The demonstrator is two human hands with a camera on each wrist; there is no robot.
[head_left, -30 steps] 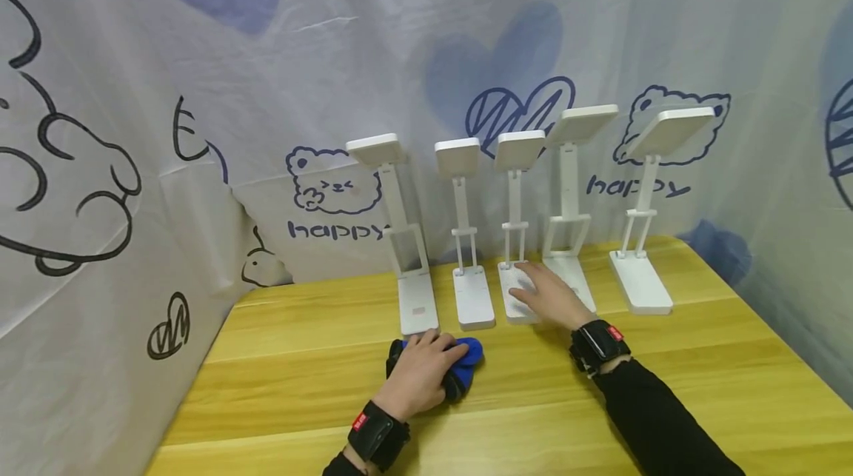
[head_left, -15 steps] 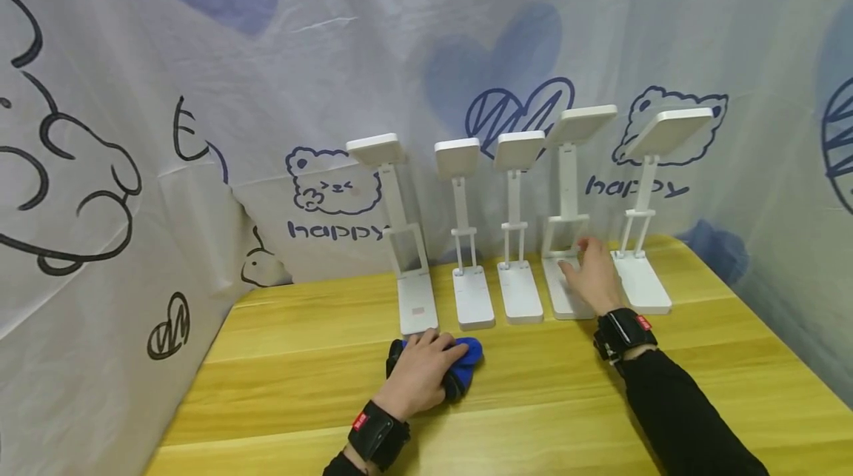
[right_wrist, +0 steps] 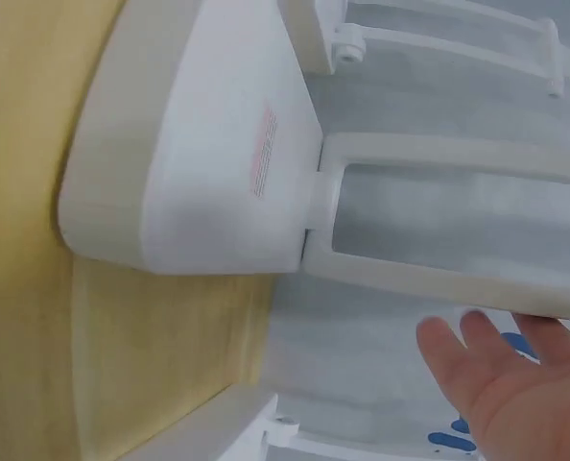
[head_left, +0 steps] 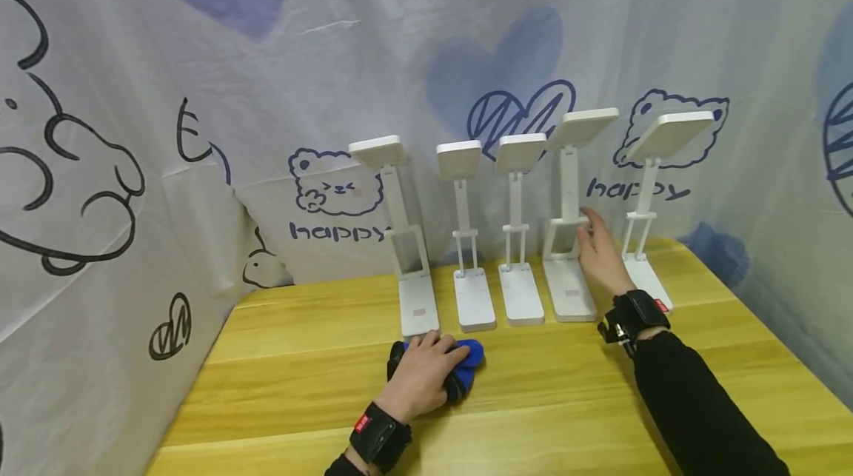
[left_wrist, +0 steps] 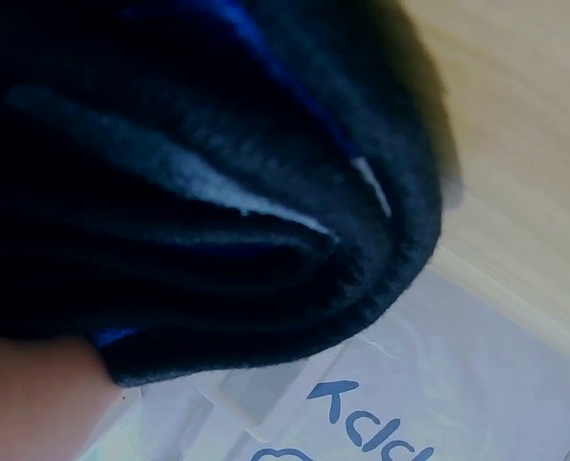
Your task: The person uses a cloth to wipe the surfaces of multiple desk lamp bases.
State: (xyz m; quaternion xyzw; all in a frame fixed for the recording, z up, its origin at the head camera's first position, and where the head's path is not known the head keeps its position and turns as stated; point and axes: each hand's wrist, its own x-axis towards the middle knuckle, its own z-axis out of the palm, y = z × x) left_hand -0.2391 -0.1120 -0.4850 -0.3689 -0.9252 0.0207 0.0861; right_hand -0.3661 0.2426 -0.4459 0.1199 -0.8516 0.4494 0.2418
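Observation:
In the head view, my left hand (head_left: pixel 420 380) grips a folded black and blue cloth (head_left: pixel 472 356) on the table, fingers over its top. Close up in the left wrist view, the folded cloth (left_wrist: pixel 266 317) shows several dark, fuzzy layers with blue between them; part of a finger shows at its lower left. My right hand (head_left: pixel 602 257) is raised beside the second white desk lamp from the right (head_left: pixel 569 298). In the right wrist view, its fingers (right_wrist: pixel 458 360) are extended, fingertips right at the edge of the lamp's open frame arm (right_wrist: pixel 410 279).
Several similar white desk lamps stand in a row along the back of the wooden table (head_left: pixel 300 365), including the leftmost lamp (head_left: pixel 418 306) and the rightmost lamp (head_left: pixel 669 135). Behind them hangs a pale printed curtain (head_left: pixel 373 54).
My right hand has moved right from the middle lamp's base to the second lamp from the right, then up beside its frame. My left hand and the cloth have stayed put.

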